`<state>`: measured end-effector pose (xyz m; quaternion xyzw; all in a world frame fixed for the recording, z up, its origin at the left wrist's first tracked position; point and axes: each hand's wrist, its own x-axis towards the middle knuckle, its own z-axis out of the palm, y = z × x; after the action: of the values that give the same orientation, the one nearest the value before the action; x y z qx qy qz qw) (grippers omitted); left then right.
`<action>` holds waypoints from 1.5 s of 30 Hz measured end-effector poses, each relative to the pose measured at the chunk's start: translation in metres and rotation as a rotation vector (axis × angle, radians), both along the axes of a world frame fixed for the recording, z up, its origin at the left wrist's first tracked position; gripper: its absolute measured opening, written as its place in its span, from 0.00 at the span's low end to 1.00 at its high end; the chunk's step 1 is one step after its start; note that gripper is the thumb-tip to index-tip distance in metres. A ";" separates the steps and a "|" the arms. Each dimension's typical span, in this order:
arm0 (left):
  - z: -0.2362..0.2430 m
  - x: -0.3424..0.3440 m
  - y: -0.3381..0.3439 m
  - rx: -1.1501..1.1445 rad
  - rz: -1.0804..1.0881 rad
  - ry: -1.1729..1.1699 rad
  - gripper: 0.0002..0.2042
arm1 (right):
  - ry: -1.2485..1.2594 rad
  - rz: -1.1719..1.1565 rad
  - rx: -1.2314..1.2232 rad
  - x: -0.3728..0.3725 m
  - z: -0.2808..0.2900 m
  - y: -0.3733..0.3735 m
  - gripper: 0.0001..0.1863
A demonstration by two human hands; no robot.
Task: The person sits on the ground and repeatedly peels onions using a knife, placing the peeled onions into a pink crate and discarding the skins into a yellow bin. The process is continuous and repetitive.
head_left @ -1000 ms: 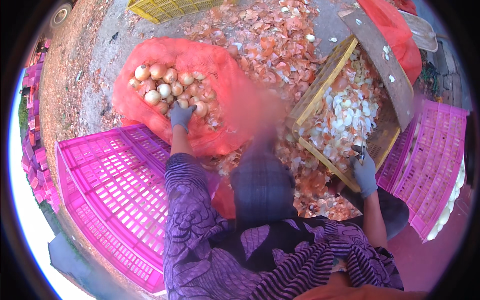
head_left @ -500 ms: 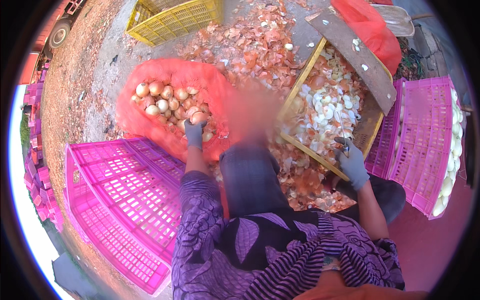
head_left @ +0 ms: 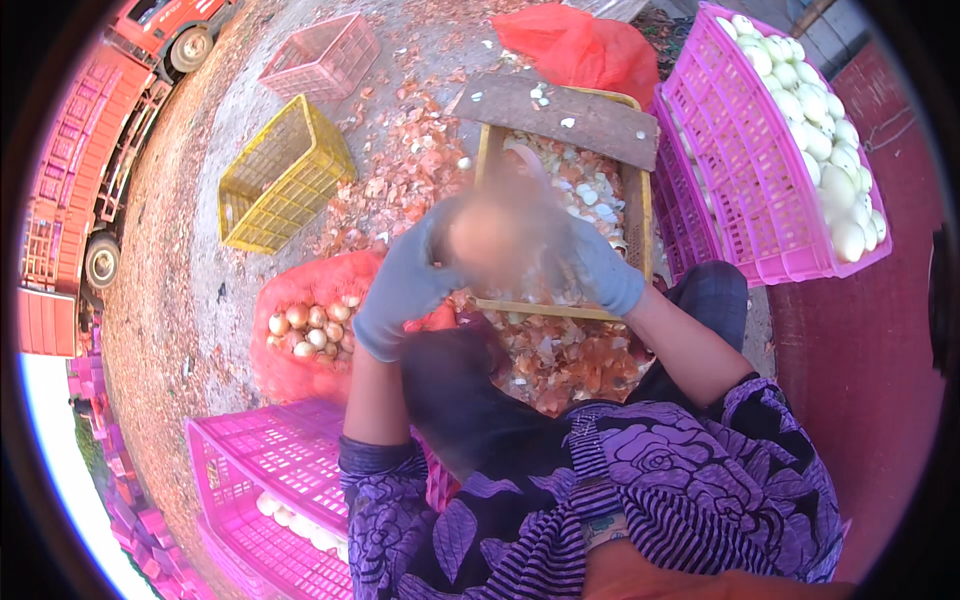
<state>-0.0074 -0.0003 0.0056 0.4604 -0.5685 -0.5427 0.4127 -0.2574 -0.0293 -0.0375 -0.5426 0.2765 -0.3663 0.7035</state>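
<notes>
My left hand point(head_left: 402, 288), in a grey glove, is raised over the near left corner of a yellow crate point(head_left: 545, 308). Its fingers curl round a brownish onion point(head_left: 484, 240), which is badly blurred. Close on the other side is my gloved right hand point(head_left: 606, 268), its fingers bent in toward the onion and partly lost in the blur. The thin-bladed knife seen in it earlier cannot be made out now. Onion skins and white peelings point(head_left: 590, 195) fill the crate below. At the left, a red mesh bag point(head_left: 275, 365) lies open with unpeeled onions point(head_left: 318, 330) inside.
A wooden board point(head_left: 570, 118) lies across the crate's far end. Pink crates point(head_left: 775, 190) of peeled onions stand at the right, more pink crates point(head_left: 265, 450) at lower left. Beyond are a yellow crate point(head_left: 290, 185), a pale pink crate point(head_left: 322, 55), and a red truck point(head_left: 85, 170).
My left hand has lifted an onion from the mesh bag and brought it over to the crate of peelings. The right hand has moved up and left beside it. The view has swung right.
</notes>
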 end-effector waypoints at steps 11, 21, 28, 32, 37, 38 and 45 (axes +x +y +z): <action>-0.062 -0.115 -0.028 -0.044 0.179 0.269 0.31 | 0.158 -0.437 -0.094 -0.036 -0.036 -0.004 0.22; -0.077 -0.099 -0.045 0.153 0.144 0.689 0.26 | 0.558 -0.113 -0.336 -0.065 -0.033 0.023 0.28; -0.077 -0.093 -0.046 0.186 0.174 0.629 0.22 | 0.489 -0.067 -0.285 -0.060 -0.034 0.021 0.30; -0.077 -0.089 -0.048 0.079 0.151 0.271 0.23 | 0.580 -0.003 -0.239 -0.057 -0.045 0.016 0.26; -0.067 -0.087 -0.043 -0.017 0.237 0.045 0.24 | 0.588 0.086 0.089 -0.055 0.004 0.018 0.21; -0.068 -0.093 -0.042 -0.124 0.278 -0.067 0.25 | 0.570 0.081 0.141 -0.057 0.009 0.020 0.20; -0.072 -0.109 -0.039 -0.048 0.386 0.050 0.24 | 0.678 0.003 -0.141 -0.057 -0.038 0.023 0.18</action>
<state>-0.1165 -0.0389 -0.0660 0.5374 -0.4720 -0.4510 0.5339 -0.3143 -0.0064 -0.0756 -0.6811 0.4677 -0.1826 0.5329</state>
